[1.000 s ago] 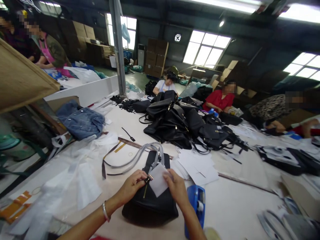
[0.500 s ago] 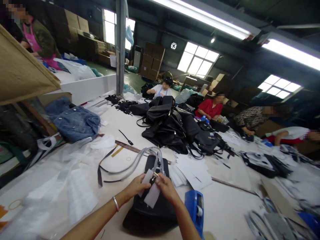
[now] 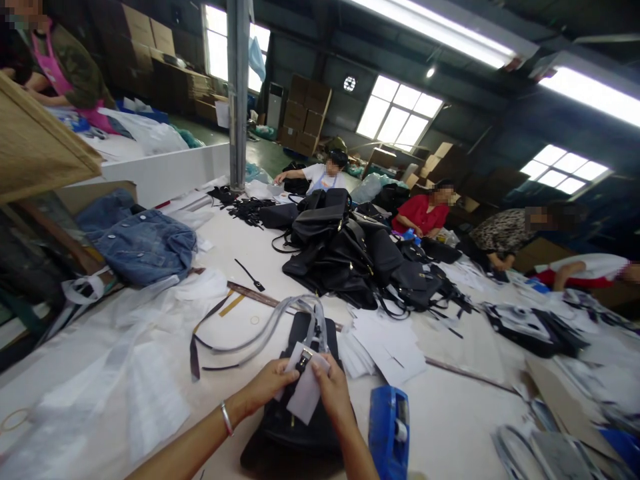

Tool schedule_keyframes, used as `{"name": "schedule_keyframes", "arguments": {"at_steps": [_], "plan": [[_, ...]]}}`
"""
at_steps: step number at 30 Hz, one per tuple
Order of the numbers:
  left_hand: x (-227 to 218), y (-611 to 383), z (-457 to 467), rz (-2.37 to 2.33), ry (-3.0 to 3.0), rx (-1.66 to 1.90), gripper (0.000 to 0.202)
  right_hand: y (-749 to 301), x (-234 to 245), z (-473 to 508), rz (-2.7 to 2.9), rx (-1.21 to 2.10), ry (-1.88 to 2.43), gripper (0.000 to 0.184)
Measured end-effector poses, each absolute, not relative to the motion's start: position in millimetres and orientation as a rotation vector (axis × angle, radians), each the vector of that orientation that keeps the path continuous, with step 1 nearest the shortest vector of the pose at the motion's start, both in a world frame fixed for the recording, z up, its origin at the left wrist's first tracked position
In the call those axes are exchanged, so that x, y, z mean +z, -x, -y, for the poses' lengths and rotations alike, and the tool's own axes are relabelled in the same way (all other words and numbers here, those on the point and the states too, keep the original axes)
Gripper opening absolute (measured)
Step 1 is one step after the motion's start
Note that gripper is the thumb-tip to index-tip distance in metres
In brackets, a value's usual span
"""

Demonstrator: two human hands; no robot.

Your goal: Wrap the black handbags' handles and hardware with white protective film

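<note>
In front of me on the table lies a black backpack (image 3: 305, 435) with plastic-wrapped grey-looking straps (image 3: 280, 310) looping up and left. A white sheet of paper (image 3: 306, 402) sits on it, behind a gold-edged buckle (image 3: 303, 359) on a black strap. My left hand (image 3: 270, 383) is closed, pinching the paper's left side by the buckle, thumb against the black strap. My right hand (image 3: 334, 390) is closed on the paper's upper right edge, thumb on top. The fingers beneath the paper are hidden.
A blue plastic tool or dispenser (image 3: 389, 430) stands right of the backpack. Beyond are white paper sheets (image 3: 387, 340) and a heap of black bags (image 3: 340, 253). Denim (image 3: 145, 243) and clear plastic (image 3: 155, 387) lie left. Several co-workers sit across the table.
The paper has turned and spread out under the buckle, its upper part now showing above it. Both hands have shifted slightly down. A co-worker in white has stretched out an arm.
</note>
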State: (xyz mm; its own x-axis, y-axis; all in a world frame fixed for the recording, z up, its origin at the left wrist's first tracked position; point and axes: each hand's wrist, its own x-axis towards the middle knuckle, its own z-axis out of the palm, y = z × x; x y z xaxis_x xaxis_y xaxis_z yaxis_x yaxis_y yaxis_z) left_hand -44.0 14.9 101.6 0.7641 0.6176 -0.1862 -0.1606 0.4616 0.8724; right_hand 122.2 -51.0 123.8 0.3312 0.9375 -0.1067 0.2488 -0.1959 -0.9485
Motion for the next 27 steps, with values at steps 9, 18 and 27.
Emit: {"name": "schedule_keyframes", "arguments": {"at_steps": [9, 18, 27], "plan": [[82, 52, -26, -0.638, -1.005, 0.617, 0.039, -111, 112, 35, 1.127, 0.949, 1.667, 0.036], [87, 60, -28, -0.809, -1.179, 0.628, 0.042, -83, 125, 34, 1.069, 0.764, 1.695, 0.042], [109, 68, -12, -0.673, -0.873, 0.620, 0.049, -81, 117, 27, 0.904, 0.876, 1.635, 0.026]]}}
